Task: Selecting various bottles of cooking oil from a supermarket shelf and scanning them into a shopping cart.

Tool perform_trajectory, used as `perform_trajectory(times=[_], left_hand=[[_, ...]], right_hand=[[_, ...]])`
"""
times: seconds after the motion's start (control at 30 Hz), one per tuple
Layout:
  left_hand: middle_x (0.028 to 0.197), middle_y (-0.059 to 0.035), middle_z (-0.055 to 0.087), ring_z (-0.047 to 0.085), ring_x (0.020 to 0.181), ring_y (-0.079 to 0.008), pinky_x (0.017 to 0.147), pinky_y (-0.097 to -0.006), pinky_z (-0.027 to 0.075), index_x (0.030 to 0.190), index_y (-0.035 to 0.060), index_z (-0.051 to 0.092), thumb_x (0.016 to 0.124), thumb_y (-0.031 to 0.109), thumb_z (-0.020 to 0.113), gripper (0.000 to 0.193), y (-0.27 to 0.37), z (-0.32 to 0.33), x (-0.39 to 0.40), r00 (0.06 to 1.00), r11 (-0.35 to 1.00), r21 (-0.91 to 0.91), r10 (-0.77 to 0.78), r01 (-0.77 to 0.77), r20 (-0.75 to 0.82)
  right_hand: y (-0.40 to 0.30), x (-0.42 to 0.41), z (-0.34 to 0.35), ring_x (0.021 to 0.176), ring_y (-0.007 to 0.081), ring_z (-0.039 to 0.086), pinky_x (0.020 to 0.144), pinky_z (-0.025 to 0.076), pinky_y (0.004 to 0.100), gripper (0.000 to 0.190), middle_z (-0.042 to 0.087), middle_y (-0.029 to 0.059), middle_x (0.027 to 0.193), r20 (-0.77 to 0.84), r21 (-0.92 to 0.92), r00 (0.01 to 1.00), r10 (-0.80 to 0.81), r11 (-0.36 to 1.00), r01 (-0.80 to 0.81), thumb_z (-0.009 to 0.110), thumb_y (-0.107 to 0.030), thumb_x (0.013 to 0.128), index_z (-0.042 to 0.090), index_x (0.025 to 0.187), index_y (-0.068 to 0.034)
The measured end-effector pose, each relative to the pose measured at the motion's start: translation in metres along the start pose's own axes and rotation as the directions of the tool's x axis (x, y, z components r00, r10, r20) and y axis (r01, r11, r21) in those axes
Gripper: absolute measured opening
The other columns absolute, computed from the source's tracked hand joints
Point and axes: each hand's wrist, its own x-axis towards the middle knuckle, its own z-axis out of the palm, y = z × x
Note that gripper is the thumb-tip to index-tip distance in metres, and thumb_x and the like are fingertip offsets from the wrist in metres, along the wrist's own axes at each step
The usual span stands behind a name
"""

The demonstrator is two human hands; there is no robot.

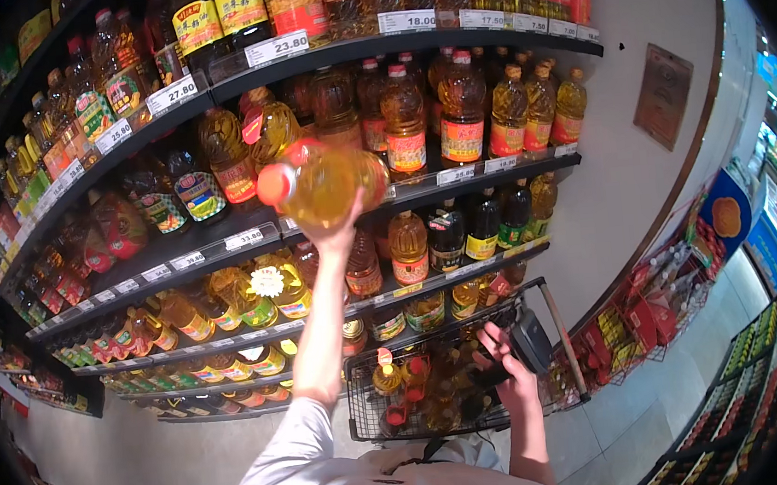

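Observation:
My left hand [335, 230] is raised before the shelves, gripping a large clear bottle of golden cooking oil [328, 189]. The bottle lies tilted, its orange-red cap [275, 184] towards the left, and it is slightly blurred. Another red cap shows just behind it; whose bottle that is, I cannot tell. Low on the right, my right hand [510, 370] is over a wire shopping cart [366, 424], its fingers around or beside a dark object. A black box-like device [530, 341] is right by that hand. Several oil bottles [388, 380] stand or lie in the cart.
Tiered shelves [407, 54] packed with oil bottles curve across the front, with price tags [278, 46] along their edges. A pale wall [607, 209] bounds them on the right. Red goods in wire baskets [644, 317] line the right side above the tiled floor [605, 424].

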Motion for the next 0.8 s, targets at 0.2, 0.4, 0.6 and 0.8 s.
perform_trajectory(times=[0.2,0.4,0.6,0.8], left_hand=[[0.133,-0.0179,0.052,0.054,0.123,-0.0273,0.107,-0.0406,0.042,0.141,0.0001,0.031,0.065,0.026,0.094,0.102,-0.002,0.059,0.075,0.998,0.985,0.164,-0.058,0.059,-0.012],[0.123,-0.0193,0.062,0.062,0.114,-0.027,0.101,-0.0382,0.047,0.131,-0.0036,0.041,0.065,0.033,0.092,0.091,-0.012,0.088,0.085,0.965,0.922,0.344,-0.233,0.179,0.122],[0.118,-0.0178,0.067,0.065,0.109,-0.0242,0.096,-0.0359,0.051,0.122,-0.0057,0.05,0.066,0.04,0.092,0.083,-0.073,0.086,0.1,0.916,0.942,0.253,-0.29,0.222,0.276],[0.124,-0.0228,0.054,0.059,0.109,-0.029,0.1,-0.0397,0.044,0.134,-0.0015,0.036,0.088,0.033,0.075,0.07,-0.007,0.078,0.003,0.963,0.796,0.571,0.053,-0.199,0.263]], right_hand=[[-0.02,-0.017,-0.066,0.136,0.0344,0.048,0.105,0.045,0.0532,0.031,0.056,0.0113,0.138,-0.091,0.105,0.995,0.044,0.994,-0.034,0.078,-0.022,0.084,0.06,0.108,-0.012],[-0.034,-0.013,-0.097,0.129,0.0316,0.054,0.103,0.047,0.0502,0.035,0.059,0.0092,0.134,-0.152,0.046,0.988,0.035,0.999,-0.029,0.082,-0.026,0.08,0.064,0.106,-0.013],[-0.018,-0.003,-0.131,0.125,0.0284,0.057,0.099,0.048,0.0443,0.037,0.064,0.0081,0.128,-0.255,0.08,0.961,0.104,0.993,-0.087,0.083,-0.024,0.079,0.065,0.109,-0.012],[-0.025,-0.002,-0.151,0.11,0.0292,0.062,0.093,0.049,0.042,0.041,0.063,0.0136,0.122,-0.304,-0.069,0.952,0.046,0.995,-0.07,0.075,-0.024,0.086,0.059,0.119,-0.005]])
